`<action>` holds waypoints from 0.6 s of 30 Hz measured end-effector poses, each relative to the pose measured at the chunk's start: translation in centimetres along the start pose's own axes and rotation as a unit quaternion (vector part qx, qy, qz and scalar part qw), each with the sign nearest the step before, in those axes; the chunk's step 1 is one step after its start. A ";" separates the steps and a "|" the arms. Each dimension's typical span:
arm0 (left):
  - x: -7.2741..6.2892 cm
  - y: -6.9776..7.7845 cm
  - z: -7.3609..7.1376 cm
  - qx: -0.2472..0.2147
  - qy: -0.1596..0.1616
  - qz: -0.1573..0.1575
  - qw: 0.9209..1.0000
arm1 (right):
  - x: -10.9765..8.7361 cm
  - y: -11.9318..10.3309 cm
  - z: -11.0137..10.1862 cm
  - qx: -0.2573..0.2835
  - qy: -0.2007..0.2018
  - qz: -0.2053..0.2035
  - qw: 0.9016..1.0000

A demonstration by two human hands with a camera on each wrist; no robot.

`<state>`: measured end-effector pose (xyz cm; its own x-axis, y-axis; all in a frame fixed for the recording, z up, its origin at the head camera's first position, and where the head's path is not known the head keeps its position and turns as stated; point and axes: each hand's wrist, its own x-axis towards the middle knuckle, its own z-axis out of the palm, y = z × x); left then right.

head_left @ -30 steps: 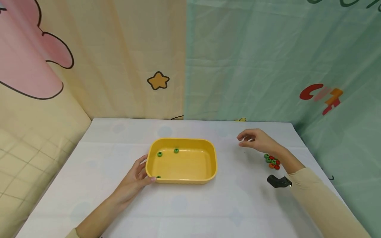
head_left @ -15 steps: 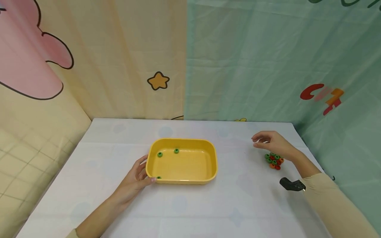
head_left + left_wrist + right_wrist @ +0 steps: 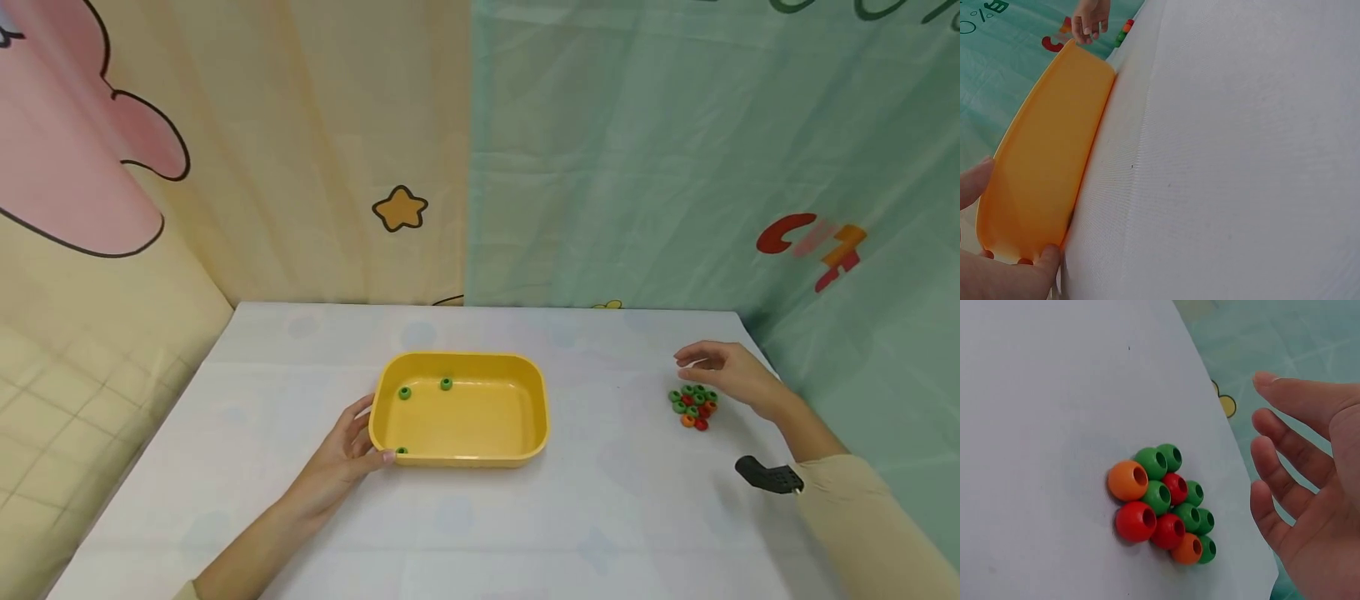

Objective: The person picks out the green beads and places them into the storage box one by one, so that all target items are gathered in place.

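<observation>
The yellow tray (image 3: 472, 421) lies on the white table with 3 green beads (image 3: 446, 384) inside, towards its left end. My left hand (image 3: 345, 458) grips its left end, thumb at the near corner and fingers along the outer side. In the left wrist view, the tray's outer wall (image 3: 1047, 150) hides what is within. Just beyond a cluster of red, orange and green beads (image 3: 693, 407) hovers my right hand (image 3: 735, 372), fingers relaxed and holding nothing. The right wrist view shows those beads (image 3: 1159, 499) packed together, their holes visible, and the hand (image 3: 1329, 544) apart from them.
A white cloth (image 3: 585, 517) covers the table. Behind it hang a beige curtain (image 3: 322, 167) and a green curtain (image 3: 615, 167). A black device (image 3: 768, 477) sits at my right wrist.
My right hand has moved right, from the table area left of the bead cluster to just behind it, uncovering more beads. The left hand and tray stay in place.
</observation>
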<state>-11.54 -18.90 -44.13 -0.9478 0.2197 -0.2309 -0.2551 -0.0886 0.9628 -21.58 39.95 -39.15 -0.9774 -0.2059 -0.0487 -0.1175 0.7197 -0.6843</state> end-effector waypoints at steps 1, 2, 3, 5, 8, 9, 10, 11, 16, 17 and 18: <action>0.0 0.0 0.0 0.000 0.000 -0.003 1.000 | -0.1 0.4 -0.1 -0.001 0.001 0.003 1.000; 0.0 -0.1 0.0 0.000 0.001 -0.005 1.000 | -0.2 0.8 -0.1 -0.001 0.002 0.007 1.000; 0.0 -0.1 -0.1 0.000 0.001 -0.006 1.000 | -0.3 1.2 -0.2 0.002 0.004 0.010 1.000; 0.0 -0.2 -0.1 0.001 0.000 -0.007 1.000 | -0.5 1.9 -0.3 0.010 0.006 0.013 1.000; -0.1 -0.1 -0.1 0.003 0.000 -0.007 1.000 | -0.8 3.0 -0.6 0.025 0.006 0.020 0.999; -0.1 -0.1 -0.1 0.004 0.001 -0.007 1.000 | -0.9 3.3 -0.7 0.029 0.005 0.023 0.999; -0.1 -0.1 0.0 0.004 0.003 -0.007 1.000 | -1.1 3.5 -0.8 0.031 0.004 0.027 0.999; -0.1 -0.1 0.0 0.005 0.004 -0.008 1.000 | -1.2 3.8 -0.9 0.031 0.003 0.031 0.999; -0.1 0.0 0.0 0.005 0.006 -0.009 1.000 | -2.1 5.5 -1.3 0.029 -0.007 0.056 0.998; -0.2 0.0 0.0 0.005 0.005 -0.009 1.000 | -2.3 5.9 -1.4 0.031 -0.013 0.058 0.998; -0.2 0.0 0.0 0.004 0.004 -0.008 1.000 | -2.4 6.3 -1.4 0.034 -0.016 0.063 0.997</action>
<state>-11.37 -18.90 -44.09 -0.9452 0.2128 -0.2477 -0.2691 -0.0776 0.9600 -20.18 45.91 -42.33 -0.9774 -0.1382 -0.1603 0.0199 0.6942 -0.7195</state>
